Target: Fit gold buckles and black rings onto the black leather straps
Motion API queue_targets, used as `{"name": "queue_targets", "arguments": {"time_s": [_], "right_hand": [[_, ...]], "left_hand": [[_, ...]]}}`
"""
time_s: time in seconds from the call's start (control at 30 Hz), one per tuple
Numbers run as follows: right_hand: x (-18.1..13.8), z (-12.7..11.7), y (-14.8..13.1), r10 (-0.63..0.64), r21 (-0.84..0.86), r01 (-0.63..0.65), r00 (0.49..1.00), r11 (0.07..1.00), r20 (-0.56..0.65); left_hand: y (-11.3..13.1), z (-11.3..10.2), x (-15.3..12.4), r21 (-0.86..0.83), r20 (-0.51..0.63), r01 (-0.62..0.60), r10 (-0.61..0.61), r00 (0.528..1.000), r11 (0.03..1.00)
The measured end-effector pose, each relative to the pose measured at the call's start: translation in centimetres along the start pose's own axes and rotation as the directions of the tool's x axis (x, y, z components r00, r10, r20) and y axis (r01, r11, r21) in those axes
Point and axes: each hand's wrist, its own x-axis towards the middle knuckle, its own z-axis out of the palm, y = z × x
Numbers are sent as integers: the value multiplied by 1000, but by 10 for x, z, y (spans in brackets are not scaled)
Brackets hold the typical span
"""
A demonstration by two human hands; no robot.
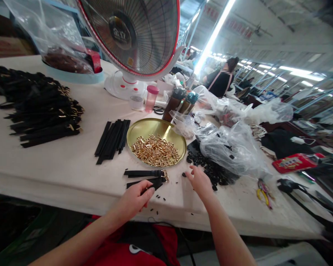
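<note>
My left hand point(137, 195) is closed, thumb against fingers, on a black strap point(155, 182) near the table's front edge. Just behind it lie finished-looking black straps point(144, 173) with gold buckles point(164, 175) at their right ends. At the fingertips of my right hand point(200, 183) is a small black piece point(184, 174), pinched as far as I can see. Beyond both hands, a round gold tray point(133, 129) bears a heap of gold buckles point(155, 149). A pile of small black pieces point(218, 173) spreads to the right of my right hand.
Plain black strips point(112, 140) lie left of the tray, with a large stack of buckled straps point(44, 107) farther left. A fan point(127, 88), bottles point(173, 101) and plastic bags point(235, 147) stand behind. Yellow-handled pliers point(263, 194) lie right. A person point(220, 81) is in the background.
</note>
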Motion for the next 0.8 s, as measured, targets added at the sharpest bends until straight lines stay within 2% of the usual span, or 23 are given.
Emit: {"name": "queue_targets", "arguments": {"time_s": [0.27, 0.37, 0.5, 0.6, 0.7, 0.8], "right_hand": [[56, 9, 2, 66, -73, -72, 995, 995, -71], [52, 13, -3, 40, -90, -45, 997, 995, -62], [23, 14, 0, -31, -79, 29, 999, 996, -23], [9, 10, 6, -39, -52, 38, 999, 998, -11], [16, 4, 10, -15, -20, 14, 999, 1000, -51], [38, 3, 8, 6, 14, -4, 996, 1000, -92]], "left_hand": [[-1, 3, 6, -19, 30, 31, -31, 999, 999], [-1, 1, 6, -24, 31, 43, -43, 999, 999], [0, 1, 6, -21, 47, 52, -51, 998, 998], [3, 4, 6, -23, 70, 32, -30, 997, 999], [5, 6, 5, -26, 82, 25, -22, 996, 999], [5, 5, 3, -36, 71, 24, -21, 997, 999]]}}
